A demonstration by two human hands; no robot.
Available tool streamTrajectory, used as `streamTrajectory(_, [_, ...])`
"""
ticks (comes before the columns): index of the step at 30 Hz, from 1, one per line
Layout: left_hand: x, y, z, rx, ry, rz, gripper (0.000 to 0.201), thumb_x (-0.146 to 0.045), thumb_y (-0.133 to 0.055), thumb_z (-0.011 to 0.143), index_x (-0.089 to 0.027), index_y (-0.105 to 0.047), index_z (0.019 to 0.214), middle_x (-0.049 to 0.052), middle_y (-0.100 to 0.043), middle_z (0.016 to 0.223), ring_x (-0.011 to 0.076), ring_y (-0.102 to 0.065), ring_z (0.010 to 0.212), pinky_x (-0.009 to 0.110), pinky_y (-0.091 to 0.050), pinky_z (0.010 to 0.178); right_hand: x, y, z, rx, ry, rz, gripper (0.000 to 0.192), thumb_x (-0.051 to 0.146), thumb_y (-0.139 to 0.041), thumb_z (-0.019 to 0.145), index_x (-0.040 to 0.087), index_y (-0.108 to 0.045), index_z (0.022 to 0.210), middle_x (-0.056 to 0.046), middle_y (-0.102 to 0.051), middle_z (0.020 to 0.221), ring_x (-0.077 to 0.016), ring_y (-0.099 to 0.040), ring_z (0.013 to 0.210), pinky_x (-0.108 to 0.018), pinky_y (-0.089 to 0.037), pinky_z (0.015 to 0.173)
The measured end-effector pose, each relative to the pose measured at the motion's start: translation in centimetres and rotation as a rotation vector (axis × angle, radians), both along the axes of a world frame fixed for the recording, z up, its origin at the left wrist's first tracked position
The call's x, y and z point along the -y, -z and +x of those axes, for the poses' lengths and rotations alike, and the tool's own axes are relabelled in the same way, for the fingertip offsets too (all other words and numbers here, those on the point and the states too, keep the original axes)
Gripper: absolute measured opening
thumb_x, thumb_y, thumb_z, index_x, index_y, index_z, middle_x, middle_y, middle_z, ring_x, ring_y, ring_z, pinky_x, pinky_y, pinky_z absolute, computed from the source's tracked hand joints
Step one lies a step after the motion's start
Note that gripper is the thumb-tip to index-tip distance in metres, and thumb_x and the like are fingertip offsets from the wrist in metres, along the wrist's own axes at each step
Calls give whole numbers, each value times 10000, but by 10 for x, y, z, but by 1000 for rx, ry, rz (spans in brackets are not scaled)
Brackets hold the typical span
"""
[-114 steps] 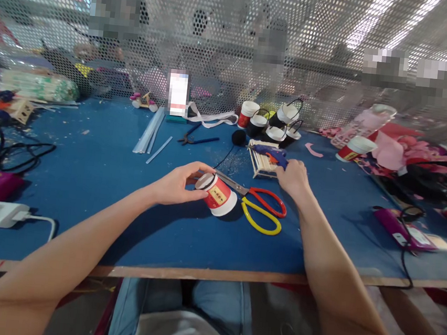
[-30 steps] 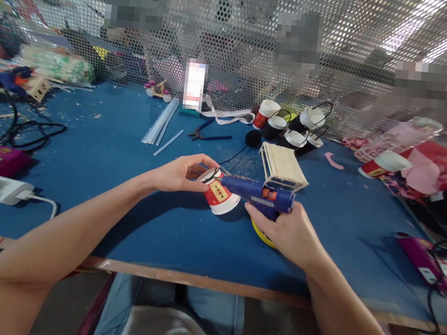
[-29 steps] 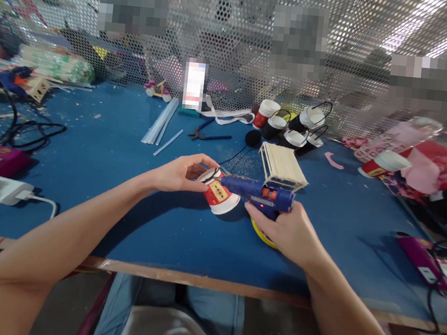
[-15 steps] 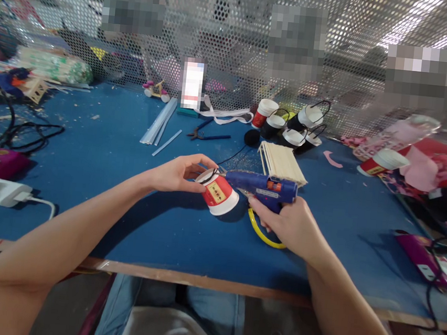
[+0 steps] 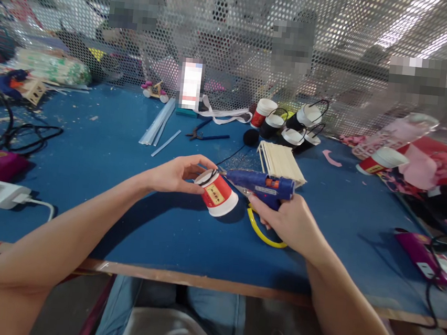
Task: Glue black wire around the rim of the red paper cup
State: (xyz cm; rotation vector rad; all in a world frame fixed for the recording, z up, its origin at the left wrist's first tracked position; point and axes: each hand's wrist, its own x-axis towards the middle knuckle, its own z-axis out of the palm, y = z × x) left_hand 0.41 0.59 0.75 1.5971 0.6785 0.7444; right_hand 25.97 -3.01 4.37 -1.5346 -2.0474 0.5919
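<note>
My left hand (image 5: 181, 173) grips a red and white paper cup (image 5: 221, 194) that lies tilted over the blue table, its opening facing left. A thin black cord shows at the cup's rim under my fingers. In my right hand (image 5: 285, 218) is a blue glue gun (image 5: 259, 182), held level and pointing left. Its nozzle is at the cup's edge beside my left fingertips; whether it touches I cannot tell. Below the gun, a yellow-handled tool (image 5: 262, 233), perhaps scissors, lies on the table, partly hidden by my right hand.
Behind my hands are a popsicle-stick piece (image 5: 283, 161), pliers (image 5: 206, 136), glue sticks (image 5: 158, 123) and several black cups with handles (image 5: 273, 126). A second red cup (image 5: 382, 160) lies at the right. Another glue gun (image 5: 4, 82) and cables are at the left. A metal mesh (image 5: 243, 43) borders the back.
The glue gun has shifted very slightly left and stays at the cup's rim. My left hand and the cup have hardly moved. The whole view has shifted a little.
</note>
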Motion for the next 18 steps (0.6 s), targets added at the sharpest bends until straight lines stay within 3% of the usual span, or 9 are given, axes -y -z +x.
streamTrajectory(5, [0,1,0,-12,-5,4,479,-197,-679,704,-171,-477,1138,96,-595,1076,163,-573,980,340,-454,872,4,-4,-1,-56,-20,-37,257,369,-556,735,183,-524,560,19,-461,428,-91,-397,386,-224,-368,369])
streamTrajectory(9, [0,0,0,-3,-7,4,477,-193,-679,701,-164,-480,1133,98,-591,1083,164,-567,992,348,-443,887,4,-4,-1,-29,-18,10,215,341,-562,725,174,-558,589,13,-488,453,-97,-423,409,-233,-396,411])
streamTrajectory(14, [0,-1,1,-20,-38,-3,466,-173,-677,696,-164,-482,1118,88,-597,1051,149,-577,949,338,-450,862,8,2,1,-24,34,-116,296,451,-575,726,169,-587,638,10,-516,458,-114,-461,398,-234,-368,366])
streamTrajectory(18, [0,-1,2,-30,-52,-9,473,-173,-680,694,-156,-472,1119,97,-593,1072,154,-578,965,346,-445,877,11,0,-2,6,-19,-61,282,425,-570,731,162,-599,636,10,-498,456,-112,-461,417,-227,-349,368])
